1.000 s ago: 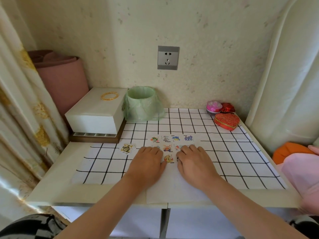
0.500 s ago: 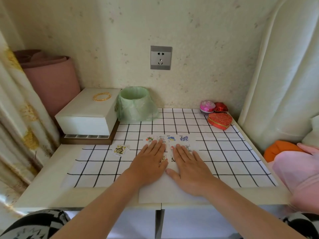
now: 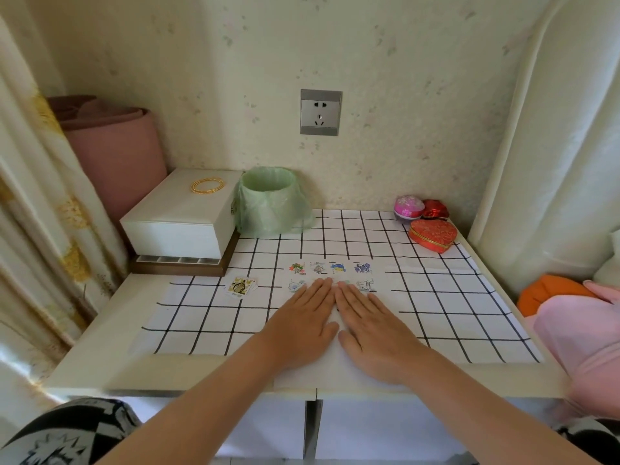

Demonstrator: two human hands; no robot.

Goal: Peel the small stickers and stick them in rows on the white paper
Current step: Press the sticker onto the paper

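We see matt white paper [image 3: 335, 365], a smooth grid-printed tablecloth [image 3: 453, 297], a thin green plastic bag [image 3: 271, 209], a brushed-metal socket plate [image 3: 320, 112], a glossy heart box [image 3: 432, 234].

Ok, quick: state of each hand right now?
Left hand: open, fingers straight, flat on the white paper.
Right hand: open, flat on the paper, holding nothing.

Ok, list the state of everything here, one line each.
Paper: flat on cloth.
Left hand: flat, pressing paper.
Right hand: flat, pressing paper.
Top row: four stickers stuck.
Second row: partly under fingertips.
Bin: open, bag-lined.
Box: lid shut.
Heart tin: shut.
Socket: nothing plugged in.
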